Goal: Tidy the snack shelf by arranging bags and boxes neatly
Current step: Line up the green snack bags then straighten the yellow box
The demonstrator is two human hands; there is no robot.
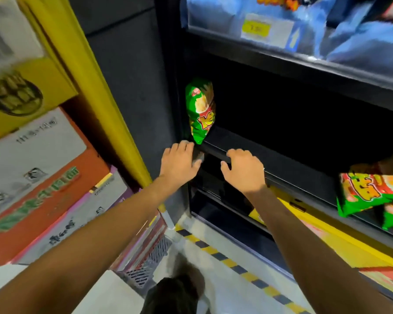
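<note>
At the far left stand stacked cardboard cartons point(32, 159), flat-sided and printed in yellow, white and orange-red, their lettering smeared by blur. Beside them a glossy yellow post point(93, 91) slants down toward the floor, and next to it rises the matte dark side panel point(132, 87) of the shelf unit. The left hand point(179, 163) reaches to the left end of the black shelf edge point(281, 175), palm down, fingers bent forward over the lip; whether they grip it or merely rest there cannot be told, and the fingertips are blurred. Just above that hand a green snack bag point(200, 109) stands upright on the middle shelf, tucked against the left wall, its crinkled shiny film puffed like a pillow and pinched at the bottom corner, which sits just beside the left fingertips without clearly touching them. The right hand point(243, 168) lies on the same smooth, straight shelf edge a little further along, fingers curled over its front lip, holding no bag. The shelf behind the hands is dark and deep. Above, blue glossy bags point(349, 37) fill the upper shelf behind a yellow price tag point(255, 29). At the far right more green and red bags point(370, 193) lie flat and rumpled, overhanging the shelf's front. Below, the pale floor carries a yellow-and-black striped tape point(236, 266).
</note>
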